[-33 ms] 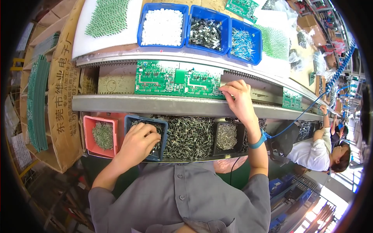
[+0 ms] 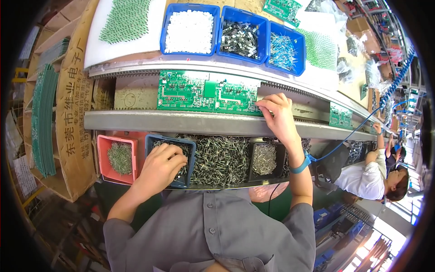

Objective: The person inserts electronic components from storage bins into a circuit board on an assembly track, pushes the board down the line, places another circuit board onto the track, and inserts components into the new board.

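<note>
A green circuit board (image 2: 188,97) with small parts on it lies between the rails of a conveyor track. At its right end is my right hand (image 2: 277,110), thumb and fingertips pinched together close to the board's edge. Whatever sits in that pinch is too small to name. A blue strap (image 2: 301,166) circles my right wrist. My left hand (image 2: 164,167) reaches over a dark blue bin (image 2: 193,158) of small metal-legged parts, its fingers bent and closed. The fingertips are partly hidden, so what they hold cannot be made out.
A pink bin (image 2: 102,158), a heap of dark leaded parts (image 2: 220,158) and a black bin (image 2: 252,167) line the near side. Beyond the track stand blue bins (image 2: 219,43). Boards (image 2: 43,120) stack at left. A co-worker (image 2: 367,179) sits at right, near a blue cord (image 2: 346,138).
</note>
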`<action>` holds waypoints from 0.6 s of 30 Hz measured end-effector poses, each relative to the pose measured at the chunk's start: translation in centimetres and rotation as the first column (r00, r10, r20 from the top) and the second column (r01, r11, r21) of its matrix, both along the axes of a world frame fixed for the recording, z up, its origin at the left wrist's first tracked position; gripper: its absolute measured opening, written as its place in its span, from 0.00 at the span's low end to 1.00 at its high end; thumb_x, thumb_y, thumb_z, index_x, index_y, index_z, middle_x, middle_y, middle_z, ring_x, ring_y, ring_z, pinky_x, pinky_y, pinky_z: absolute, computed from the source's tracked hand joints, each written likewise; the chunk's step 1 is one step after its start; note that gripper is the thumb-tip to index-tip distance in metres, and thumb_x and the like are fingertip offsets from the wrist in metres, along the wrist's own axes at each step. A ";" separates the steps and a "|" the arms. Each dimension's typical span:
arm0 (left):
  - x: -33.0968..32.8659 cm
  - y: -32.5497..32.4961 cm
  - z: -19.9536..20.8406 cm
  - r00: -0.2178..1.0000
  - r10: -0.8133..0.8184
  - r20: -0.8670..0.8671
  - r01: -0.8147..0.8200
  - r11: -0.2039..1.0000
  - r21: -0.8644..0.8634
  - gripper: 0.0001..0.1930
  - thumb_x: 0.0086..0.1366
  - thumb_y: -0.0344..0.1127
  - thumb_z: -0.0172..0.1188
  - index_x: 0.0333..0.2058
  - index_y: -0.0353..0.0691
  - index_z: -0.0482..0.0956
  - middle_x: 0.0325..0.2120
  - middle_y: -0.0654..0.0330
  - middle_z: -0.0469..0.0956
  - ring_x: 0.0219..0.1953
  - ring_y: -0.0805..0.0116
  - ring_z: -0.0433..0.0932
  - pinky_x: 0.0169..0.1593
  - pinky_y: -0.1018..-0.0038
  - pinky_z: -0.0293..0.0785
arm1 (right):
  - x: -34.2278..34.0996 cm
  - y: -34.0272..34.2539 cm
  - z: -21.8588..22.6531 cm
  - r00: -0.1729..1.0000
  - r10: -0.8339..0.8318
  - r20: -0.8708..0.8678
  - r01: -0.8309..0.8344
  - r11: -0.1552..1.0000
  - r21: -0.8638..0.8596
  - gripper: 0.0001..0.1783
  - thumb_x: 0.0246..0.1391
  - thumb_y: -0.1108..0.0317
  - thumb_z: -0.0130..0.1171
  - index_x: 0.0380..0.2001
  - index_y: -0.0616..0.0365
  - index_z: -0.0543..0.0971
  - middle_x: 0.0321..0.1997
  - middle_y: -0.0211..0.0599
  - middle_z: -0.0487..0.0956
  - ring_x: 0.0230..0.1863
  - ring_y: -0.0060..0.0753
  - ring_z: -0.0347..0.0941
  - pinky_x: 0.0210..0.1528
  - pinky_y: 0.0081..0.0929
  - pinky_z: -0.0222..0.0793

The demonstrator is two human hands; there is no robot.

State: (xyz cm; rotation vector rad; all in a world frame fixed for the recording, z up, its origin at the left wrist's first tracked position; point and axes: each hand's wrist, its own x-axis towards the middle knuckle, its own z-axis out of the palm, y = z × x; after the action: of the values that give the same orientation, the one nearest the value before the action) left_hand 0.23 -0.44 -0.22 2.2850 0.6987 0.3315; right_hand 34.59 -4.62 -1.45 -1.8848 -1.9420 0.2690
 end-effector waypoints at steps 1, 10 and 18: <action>0.0 0.1 0.1 1.000 0.007 0.003 -0.007 1.000 -0.019 0.05 0.53 0.27 0.63 0.30 0.38 0.77 0.32 0.61 0.75 0.36 0.60 0.73 0.41 0.67 0.68 | 0.0 0.0 0.0 1.000 0.000 0.000 0.000 1.000 0.000 0.09 0.47 0.77 0.61 0.32 0.50 0.82 0.33 0.25 0.78 0.39 0.33 0.69 0.45 0.32 0.56; -0.4 0.1 -0.3 0.990 0.102 0.097 -0.087 0.985 -0.151 0.08 0.56 0.21 0.59 0.36 0.33 0.75 0.33 0.52 0.77 0.34 0.52 0.78 0.37 0.65 0.75 | -0.3 0.0 0.2 0.999 0.025 0.028 -0.025 1.000 -0.005 0.09 0.47 0.77 0.60 0.32 0.51 0.81 0.33 0.26 0.77 0.39 0.34 0.69 0.44 0.32 0.57; -0.2 0.4 0.1 0.982 0.153 0.107 -0.127 0.967 -0.222 0.11 0.55 0.19 0.59 0.38 0.33 0.77 0.33 0.52 0.77 0.34 0.52 0.78 0.37 0.65 0.75 | 0.0 0.1 -0.1 0.984 0.095 0.150 -0.104 0.993 0.058 0.10 0.42 0.76 0.61 0.32 0.52 0.81 0.33 0.26 0.77 0.40 0.33 0.68 0.44 0.33 0.58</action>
State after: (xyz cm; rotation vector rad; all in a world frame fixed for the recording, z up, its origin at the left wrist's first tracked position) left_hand 0.04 -0.03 -0.14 1.9981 0.7948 0.4381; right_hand 34.56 -4.49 -1.53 -1.8136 -2.1188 0.0959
